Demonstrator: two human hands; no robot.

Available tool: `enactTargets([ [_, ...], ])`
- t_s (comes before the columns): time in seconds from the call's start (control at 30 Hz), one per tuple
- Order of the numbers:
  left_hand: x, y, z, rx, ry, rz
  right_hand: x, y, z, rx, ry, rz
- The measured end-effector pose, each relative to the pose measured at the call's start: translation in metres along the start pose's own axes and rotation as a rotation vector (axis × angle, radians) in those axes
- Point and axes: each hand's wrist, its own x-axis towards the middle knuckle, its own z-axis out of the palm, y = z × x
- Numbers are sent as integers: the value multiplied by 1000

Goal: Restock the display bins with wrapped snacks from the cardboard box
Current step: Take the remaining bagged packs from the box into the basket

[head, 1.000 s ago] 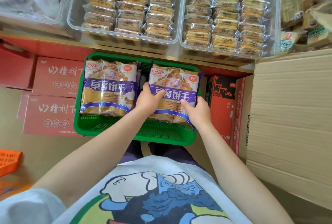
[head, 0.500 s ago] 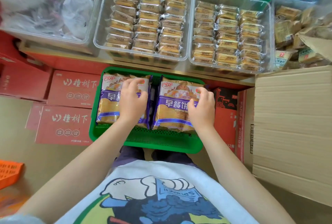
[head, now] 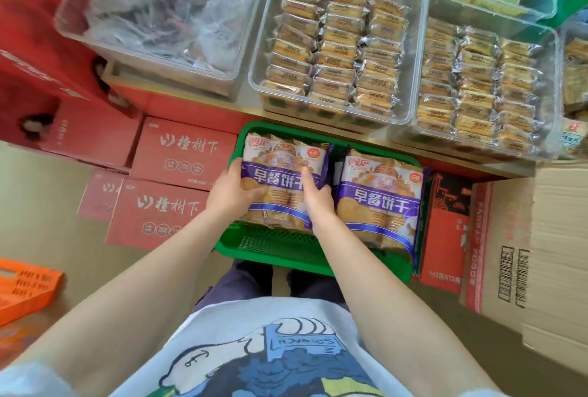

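Observation:
A green mesh bin (head: 286, 250) stands on the floor below the shelf. Two purple and gold biscuit packs lie in it side by side. My left hand (head: 230, 191) grips the left pack (head: 283, 173) at its left edge, and my right hand (head: 316, 197) holds the same pack at its lower right, fingers laid along its face. The right pack (head: 380, 199) lies untouched beside it. The big cardboard box (head: 534, 250) stands at the right with its flap up; its inside is hidden.
On the shelf above sit clear bins (head: 334, 46) packed with small wrapped biscuits and one bin with a crumpled plastic bag (head: 165, 5). Red cartons (head: 165, 202) are stacked at left and a red case (head: 445, 231) stands right of the green bin. An orange basket (head: 22, 288) lies at far left.
My right hand has left the right pack and joined my left hand on the left pack. The view has shifted, showing more of the shelf.

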Motion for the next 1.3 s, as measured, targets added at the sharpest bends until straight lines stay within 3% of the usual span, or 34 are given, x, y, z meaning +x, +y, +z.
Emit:
enactTargets([
  [0.27, 7, -4, -5, 107, 1, 65, 2, 2, 18, -26, 138, -107],
  [0.43, 12, -6, -4, 182, 29, 84, 14, 2, 12, -32, 100, -48],
  [0.7, 28, -10, 9, -81, 6, -49, 30, -2, 24, -51, 4, -107],
  [1.3, 31, -22, 10, -246, 24, 57, 42, 7, 18, 89, -140, -140],
])
